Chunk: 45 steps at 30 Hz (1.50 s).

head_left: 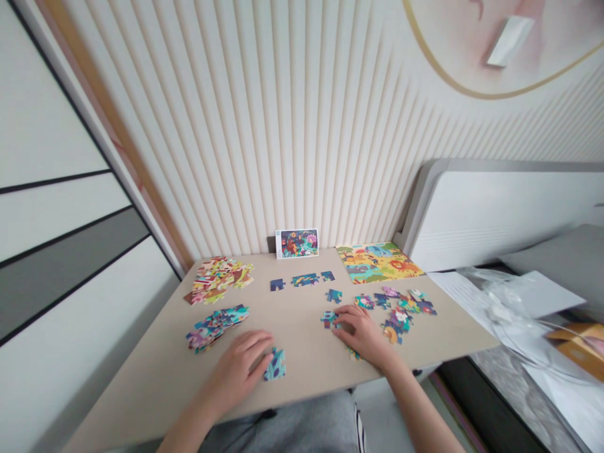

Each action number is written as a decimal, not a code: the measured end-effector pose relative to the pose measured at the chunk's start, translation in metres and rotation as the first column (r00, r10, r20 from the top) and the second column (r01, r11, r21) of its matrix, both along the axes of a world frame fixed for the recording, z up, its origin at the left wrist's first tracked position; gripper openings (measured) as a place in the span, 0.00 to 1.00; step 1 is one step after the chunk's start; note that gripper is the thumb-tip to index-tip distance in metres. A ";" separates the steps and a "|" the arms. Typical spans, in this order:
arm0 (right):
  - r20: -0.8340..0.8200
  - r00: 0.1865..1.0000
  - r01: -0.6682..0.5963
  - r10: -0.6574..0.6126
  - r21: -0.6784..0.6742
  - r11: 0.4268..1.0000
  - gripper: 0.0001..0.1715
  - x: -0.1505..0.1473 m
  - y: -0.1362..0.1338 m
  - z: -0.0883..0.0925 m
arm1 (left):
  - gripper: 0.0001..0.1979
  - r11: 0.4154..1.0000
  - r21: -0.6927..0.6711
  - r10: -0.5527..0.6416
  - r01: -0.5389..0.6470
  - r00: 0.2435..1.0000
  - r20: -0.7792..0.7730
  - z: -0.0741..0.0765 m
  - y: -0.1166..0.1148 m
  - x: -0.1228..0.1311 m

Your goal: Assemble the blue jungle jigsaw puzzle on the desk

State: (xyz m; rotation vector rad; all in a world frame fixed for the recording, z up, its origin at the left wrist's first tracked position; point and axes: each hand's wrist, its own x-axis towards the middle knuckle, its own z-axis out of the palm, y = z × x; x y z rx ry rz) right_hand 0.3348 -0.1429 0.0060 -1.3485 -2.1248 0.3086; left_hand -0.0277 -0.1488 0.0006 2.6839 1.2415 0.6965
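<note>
My right hand [361, 333] reaches over the table with thumb and fingertips at the right edge of a small teal and purple puzzle piece [328, 319], gripping it. Another puzzle piece, blue-teal [335, 296], lies just beyond it. A yellow-green piece [353, 353] is partly covered by this hand. My left hand [243, 365] rests on the table, fingers loosely curved and thumb apart, beside a light teal piece with dark ovals [276, 366]. The thumb tip is at that piece's left edge. A heap of dark, colourful pieces [214, 328] lies beyond the left hand.
A reference picture card [297, 244] leans on the ribbed wall. Before it lie joined blue pieces [306, 280] between two single ones. Far left is a heap of yellow-red pieces [219, 280]; far right, an assembled animal puzzle [380, 262]. Several loose pieces [400, 318] spread at right.
</note>
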 end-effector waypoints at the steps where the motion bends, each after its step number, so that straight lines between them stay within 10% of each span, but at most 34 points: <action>1: -0.005 1.000 0.008 -0.008 -0.002 1.000 0.08 0.000 0.000 0.000 | 0.15 1.000 -0.008 0.007 -0.006 1.000 0.016 -0.004 -0.005 -0.002; 45: -0.063 0.997 0.036 -0.034 0.045 0.998 0.12 0.006 0.004 -0.011 | 0.12 0.995 0.011 0.098 -0.098 0.994 0.050 -0.008 -0.024 -0.002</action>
